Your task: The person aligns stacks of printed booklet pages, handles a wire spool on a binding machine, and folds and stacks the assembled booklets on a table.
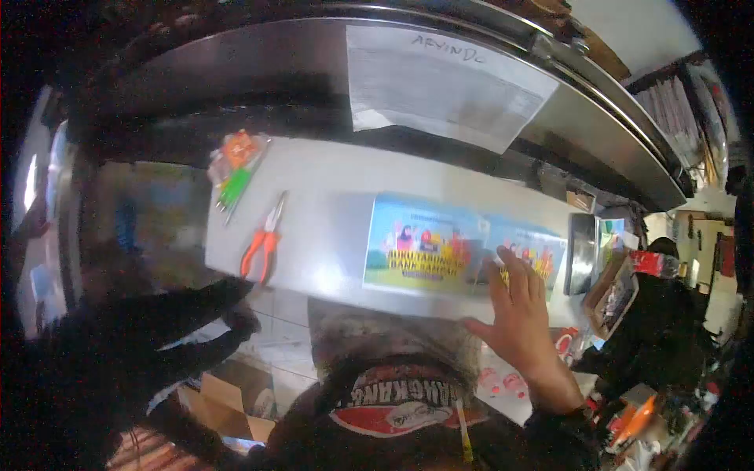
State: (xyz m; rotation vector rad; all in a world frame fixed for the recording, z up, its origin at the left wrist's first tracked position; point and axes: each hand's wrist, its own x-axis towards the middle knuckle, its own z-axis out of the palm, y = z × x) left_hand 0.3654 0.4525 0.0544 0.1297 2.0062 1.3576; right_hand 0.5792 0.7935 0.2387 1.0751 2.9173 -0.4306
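Note:
My right hand (520,314) reaches over the front edge of the white table, palm down, fingers stretched and thumb spread out to the left. Its fingertips lie over the right part of a printed paper sheet (424,250), blue and green with yellow lettering "Buku Tabungan Bank Sampah". The same print shows twice side by side; my fingers partly cover the right one. Whether they press on the paper or hover just above it is hard to tell. My left hand cannot be made out; only dark shapes show on that side.
Orange-handled pliers (261,245) and a green-handled tool (233,188) beside an orange item in plastic lie on the table's left (314,173). A black box-like object (581,253) stands at its right end. Handwritten paper (448,82) hangs behind. An open cardboard box (222,404) sits below.

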